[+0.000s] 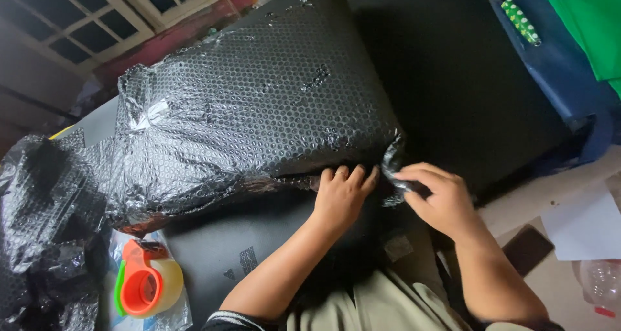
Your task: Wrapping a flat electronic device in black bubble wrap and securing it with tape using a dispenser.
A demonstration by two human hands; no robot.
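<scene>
Left hand (341, 198) pressed flat, fingers together, on black bubble-wrap parcel (259, 104); right hand (440, 198) pinching wrap corner, w/ tape dispenser (145, 284) nearby, prob. clear tape.

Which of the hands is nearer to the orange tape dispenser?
The left hand. It presses on the lower edge of the bubble-wrapped package, up and right of the tape dispenser. The right hand pinches the wrap's corner, farther right.
</scene>
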